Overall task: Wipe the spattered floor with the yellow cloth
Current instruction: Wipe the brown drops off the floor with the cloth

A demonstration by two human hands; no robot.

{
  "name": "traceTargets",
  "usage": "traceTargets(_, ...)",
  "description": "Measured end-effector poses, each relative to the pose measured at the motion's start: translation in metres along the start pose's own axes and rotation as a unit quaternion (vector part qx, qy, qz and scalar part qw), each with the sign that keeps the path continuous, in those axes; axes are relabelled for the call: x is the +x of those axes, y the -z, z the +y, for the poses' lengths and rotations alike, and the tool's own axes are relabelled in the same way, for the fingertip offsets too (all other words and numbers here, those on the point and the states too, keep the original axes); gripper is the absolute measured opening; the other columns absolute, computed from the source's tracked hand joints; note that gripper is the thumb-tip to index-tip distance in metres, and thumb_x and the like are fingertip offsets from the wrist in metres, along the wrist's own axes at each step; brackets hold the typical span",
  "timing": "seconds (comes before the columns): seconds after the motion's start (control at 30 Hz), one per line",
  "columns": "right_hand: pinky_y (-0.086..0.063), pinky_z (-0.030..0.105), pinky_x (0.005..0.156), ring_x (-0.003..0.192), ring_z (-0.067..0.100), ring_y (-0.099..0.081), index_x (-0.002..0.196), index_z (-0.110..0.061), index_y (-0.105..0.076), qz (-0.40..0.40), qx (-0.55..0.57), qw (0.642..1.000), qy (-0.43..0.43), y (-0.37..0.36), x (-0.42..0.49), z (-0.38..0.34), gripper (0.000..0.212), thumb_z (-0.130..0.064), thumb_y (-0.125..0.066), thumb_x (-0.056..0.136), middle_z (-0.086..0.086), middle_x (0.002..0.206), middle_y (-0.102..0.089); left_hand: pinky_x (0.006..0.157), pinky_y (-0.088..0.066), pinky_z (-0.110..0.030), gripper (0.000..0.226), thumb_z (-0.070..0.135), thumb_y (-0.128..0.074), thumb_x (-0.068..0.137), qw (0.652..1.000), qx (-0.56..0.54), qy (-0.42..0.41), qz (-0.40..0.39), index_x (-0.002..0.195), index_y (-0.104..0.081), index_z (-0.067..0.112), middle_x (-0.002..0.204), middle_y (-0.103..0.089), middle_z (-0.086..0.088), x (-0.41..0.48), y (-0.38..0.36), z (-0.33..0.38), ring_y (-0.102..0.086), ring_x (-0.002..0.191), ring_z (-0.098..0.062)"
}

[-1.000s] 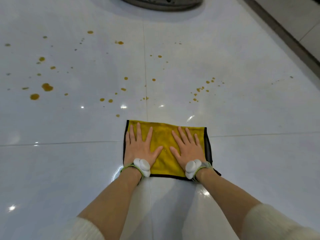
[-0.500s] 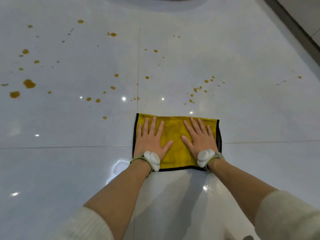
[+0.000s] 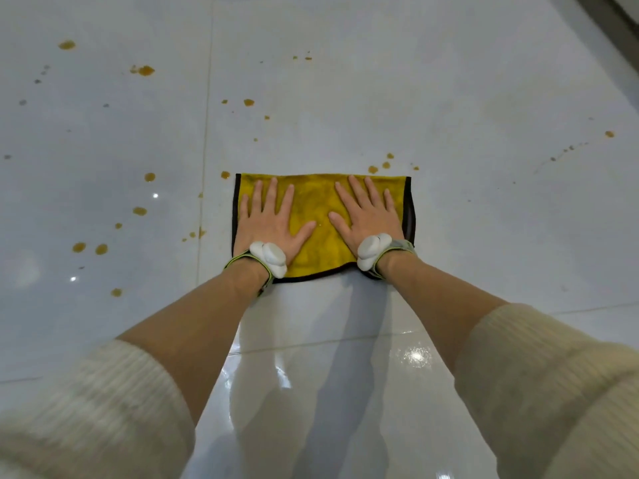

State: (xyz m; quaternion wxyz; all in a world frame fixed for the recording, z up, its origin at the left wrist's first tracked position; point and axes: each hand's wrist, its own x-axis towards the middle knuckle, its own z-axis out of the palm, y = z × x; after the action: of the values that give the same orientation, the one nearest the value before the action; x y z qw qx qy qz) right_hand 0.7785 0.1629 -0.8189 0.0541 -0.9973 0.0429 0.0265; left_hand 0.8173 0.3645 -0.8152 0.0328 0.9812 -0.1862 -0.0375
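Note:
A yellow cloth (image 3: 320, 216) with a dark border lies flat on the glossy white tiled floor (image 3: 484, 219). My left hand (image 3: 271, 226) presses flat on its left half and my right hand (image 3: 368, 219) on its right half, fingers spread, not gripping. Orange-brown spatters dot the floor: a blotch (image 3: 145, 70) at the far left, a pair (image 3: 79, 247) left of the cloth, small drops (image 3: 372, 169) touching the cloth's far right edge, and one drop (image 3: 225, 174) at its far left corner.
Grout lines run along the floor left of the cloth (image 3: 204, 167) and across it below my forearms (image 3: 311, 344). A wet shiny streak (image 3: 311, 375) lies between my arms. A dark strip (image 3: 608, 15) edges the floor at the top right.
Both hands have pushed the cloth forward across the tile. Its far edge has reached the drops on the right, and the floor behind it looks wet.

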Motion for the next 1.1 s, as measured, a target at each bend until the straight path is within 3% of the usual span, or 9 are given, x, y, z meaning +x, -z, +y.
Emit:
traceTargets(0.23,-0.005,0.049,0.120,0.149,0.022,-0.002,0.153,-0.036,-0.009,-0.027,-0.003,0.999,0.018,0.007,-0.071,-0.016,0.069,-0.068,-0.016,0.092,-0.005,0.162,-0.006,0.121,-0.004,-0.050,0.089,0.078,-0.002,0.085,1.000,0.004,-0.006,-0.031,0.156,-0.006,0.024,0.164,-0.001,-0.008,-0.069,0.008,-0.001,0.003,0.150,-0.031)
traceTargets(0.4,-0.016,0.052,0.118,0.148,0.027,-0.012,0.152,-0.032,-0.020,-0.045,0.001,0.998,0.053,0.004,-0.168,-0.053,0.069,-0.066,-0.023,0.093,-0.002,0.160,-0.015,0.118,-0.014,-0.052,0.085,0.074,-0.022,0.089,0.998,-0.036,0.009,-0.042,0.153,-0.027,0.018,0.161,-0.016,-0.012,-0.187,0.003,-0.008,-0.012,0.149,-0.034)
traceTargets(0.5,-0.015,0.052,0.116,0.147,0.029,-0.017,0.151,-0.031,-0.024,-0.051,-0.012,0.997,0.058,-0.002,-0.191,-0.067,0.068,-0.066,-0.023,0.093,-0.001,0.159,-0.019,0.115,-0.018,-0.053,0.085,0.074,-0.029,0.088,0.998,-0.034,0.013,-0.055,0.152,-0.030,0.018,0.161,-0.018,-0.011,-0.213,-0.002,-0.017,-0.014,0.148,-0.034)
traceTargets(0.67,-0.014,0.050,0.118,0.148,0.027,-0.012,0.152,-0.031,-0.022,-0.044,-0.020,0.995,0.084,0.002,-0.158,-0.070,0.068,-0.065,-0.019,0.093,-0.002,0.160,-0.016,0.118,-0.015,-0.052,0.087,0.076,-0.022,0.088,0.999,-0.025,0.007,-0.030,0.153,-0.026,0.018,0.161,-0.018,-0.012,-0.175,0.000,-0.026,-0.013,0.149,-0.034)
traceTargets(0.83,-0.008,0.049,0.120,0.149,0.024,-0.008,0.152,-0.033,-0.017,-0.025,0.001,0.998,0.057,0.001,-0.062,-0.099,0.067,-0.064,-0.018,0.093,-0.003,0.161,-0.013,0.121,-0.005,-0.049,0.093,0.080,-0.005,0.082,0.999,-0.008,0.039,-0.009,0.155,-0.013,0.022,0.163,-0.007,-0.009,-0.086,0.010,-0.074,-0.002,0.150,-0.031)
traceTargets(1.1,-0.003,0.051,0.118,0.149,0.024,-0.006,0.151,-0.035,-0.017,-0.001,0.012,0.998,0.055,-0.011,0.054,-0.126,0.072,-0.069,-0.012,0.088,-0.005,0.161,-0.013,0.122,-0.002,-0.046,0.093,0.082,-0.003,0.080,0.999,-0.004,0.044,0.000,0.155,-0.006,0.026,0.164,-0.002,-0.005,-0.002,0.010,-0.139,0.003,0.150,-0.027)
